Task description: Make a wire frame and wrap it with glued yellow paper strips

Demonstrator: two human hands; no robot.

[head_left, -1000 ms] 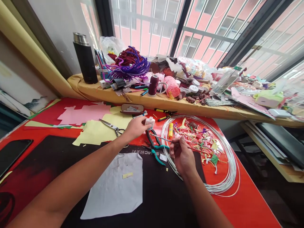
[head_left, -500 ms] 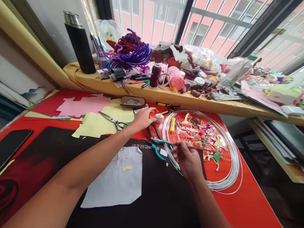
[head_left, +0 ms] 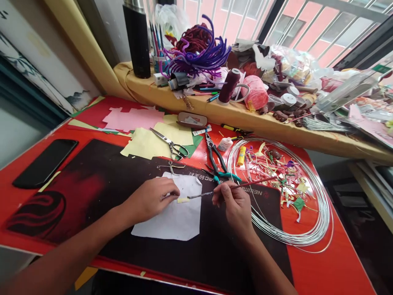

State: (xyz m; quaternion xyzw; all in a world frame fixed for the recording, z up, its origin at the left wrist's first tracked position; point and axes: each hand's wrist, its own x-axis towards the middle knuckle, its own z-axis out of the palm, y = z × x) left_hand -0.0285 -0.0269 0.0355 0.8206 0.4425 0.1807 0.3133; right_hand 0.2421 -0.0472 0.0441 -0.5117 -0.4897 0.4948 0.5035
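My right hand (head_left: 233,203) grips a thin paintbrush (head_left: 258,182) with a long red handle. Its grey tip points left and reaches the right end of a small yellow paper strip (head_left: 184,200). That strip lies on a white sheet of paper (head_left: 172,230) on the black mat. At the strip's left end is my left hand (head_left: 153,199), thumb and fingers pinched together; whatever is between them is hidden. Just beyond the sheet lies a small twisted wire piece (head_left: 171,166). A small white bottle (head_left: 225,143) stands farther back.
Pliers (head_left: 215,153) and scissors (head_left: 168,143) lie behind the sheet. To the right, a wire coil (head_left: 321,213) rings colourful paper scraps. A phone (head_left: 46,162) rests at left. A crowded ledge (head_left: 153,92) runs along the back, with a black flask (head_left: 136,45).
My left hand has drawn back from beside the white bottle to the yellow strip. My right hand has brought the brush over the white sheet. The view has shifted left.
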